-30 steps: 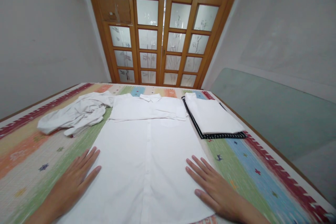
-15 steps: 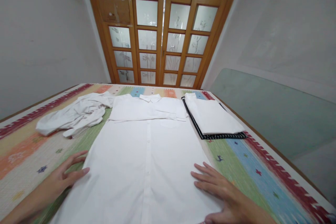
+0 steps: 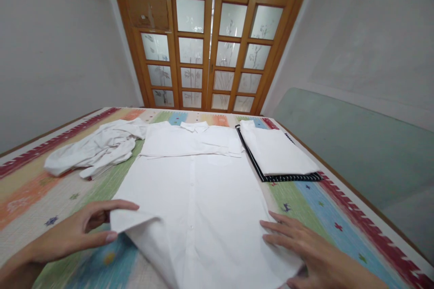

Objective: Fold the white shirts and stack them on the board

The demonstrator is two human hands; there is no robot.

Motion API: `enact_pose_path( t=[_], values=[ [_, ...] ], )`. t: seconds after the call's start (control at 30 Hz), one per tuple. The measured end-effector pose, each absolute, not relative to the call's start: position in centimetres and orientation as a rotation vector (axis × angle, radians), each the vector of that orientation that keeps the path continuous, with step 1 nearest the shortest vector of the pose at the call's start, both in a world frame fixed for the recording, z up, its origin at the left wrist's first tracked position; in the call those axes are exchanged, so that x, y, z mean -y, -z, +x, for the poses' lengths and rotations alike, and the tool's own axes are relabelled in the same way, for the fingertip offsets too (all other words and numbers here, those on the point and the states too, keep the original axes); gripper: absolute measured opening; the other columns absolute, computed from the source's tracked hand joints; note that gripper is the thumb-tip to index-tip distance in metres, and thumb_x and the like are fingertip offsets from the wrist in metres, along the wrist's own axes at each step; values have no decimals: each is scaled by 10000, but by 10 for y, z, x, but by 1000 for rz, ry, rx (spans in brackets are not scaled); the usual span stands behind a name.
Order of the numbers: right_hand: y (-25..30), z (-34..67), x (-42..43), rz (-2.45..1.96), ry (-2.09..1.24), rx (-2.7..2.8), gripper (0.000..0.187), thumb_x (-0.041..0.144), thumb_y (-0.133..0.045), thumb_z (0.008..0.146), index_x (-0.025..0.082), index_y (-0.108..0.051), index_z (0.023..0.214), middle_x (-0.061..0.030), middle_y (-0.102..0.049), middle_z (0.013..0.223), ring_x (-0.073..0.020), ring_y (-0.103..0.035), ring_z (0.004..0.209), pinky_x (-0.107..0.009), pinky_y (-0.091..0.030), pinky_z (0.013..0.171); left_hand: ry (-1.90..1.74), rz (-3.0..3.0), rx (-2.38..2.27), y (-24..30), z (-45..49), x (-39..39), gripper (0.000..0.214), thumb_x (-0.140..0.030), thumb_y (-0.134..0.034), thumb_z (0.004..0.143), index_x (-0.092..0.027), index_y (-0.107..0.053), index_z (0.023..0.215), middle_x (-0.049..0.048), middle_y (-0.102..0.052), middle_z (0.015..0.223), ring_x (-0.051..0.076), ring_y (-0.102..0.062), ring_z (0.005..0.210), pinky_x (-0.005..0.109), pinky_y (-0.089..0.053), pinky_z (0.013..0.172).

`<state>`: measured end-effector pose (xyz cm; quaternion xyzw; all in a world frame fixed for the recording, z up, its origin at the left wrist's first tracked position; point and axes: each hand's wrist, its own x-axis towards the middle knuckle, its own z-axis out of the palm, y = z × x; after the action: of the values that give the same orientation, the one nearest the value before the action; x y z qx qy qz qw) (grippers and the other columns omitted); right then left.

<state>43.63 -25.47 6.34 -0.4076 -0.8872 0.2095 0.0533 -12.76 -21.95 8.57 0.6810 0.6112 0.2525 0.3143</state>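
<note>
A: Head view: what do you see from your distant seat?

B: Widest is the striped cloth [image 3: 37, 194]. In its middle lies the white shirt [image 3: 213, 189], between a crumpled garment [image 3: 101, 142] and a folded stack [image 3: 281, 149].

A: What could go wrong?

B: I judge that the body could twist, if one side is raised more than the other. Then the folded sleeves [image 3: 220, 149] could slide, because nothing holds them.

A: And the hands?

B: The left hand [image 3: 77, 230] has its fingers clamped on the raised hem corner [image 3: 127, 220]; a weak pinch could drop it and make creases. The right hand [image 3: 312, 253] has fingers spread on the opposite edge; whether its thumb pinches, I cannot tell.

A: Which way does the shirt point?

B: The collar [image 3: 195, 126] is away from the person. The long axis follows the button strip [image 3: 191, 198], from near to far.
</note>
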Motion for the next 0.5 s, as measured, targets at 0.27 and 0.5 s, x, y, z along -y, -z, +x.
enact_pose_path(
  t=[0.27, 0.5],
  values=[
    [-72, 436, 248, -1245, -738, 2666, 614, 187, -541, 805, 314, -519, 1405, -51, -507, 1444, -295, -332, 1417, -495, -353, 1132, -970, 1709, -1530, -110, -75, 139, 608, -566, -722, 629, -206, -679, 1117, 82, -749, 983, 249, -692, 836, 361, -569, 774],
    [-80, 429, 228, -1448, -683, 2145, 345, 484, -562, 882, 236, -752, 1029, -102, -723, 1052, -291, -655, 1005, -411, -552, 879, -1074, 1845, -1853, -112, -54, 99, 421, -585, -492, 783, -195, -592, 660, -20, -563, 467, 137, -529, 473, 243, -431, 541]
  ],
)
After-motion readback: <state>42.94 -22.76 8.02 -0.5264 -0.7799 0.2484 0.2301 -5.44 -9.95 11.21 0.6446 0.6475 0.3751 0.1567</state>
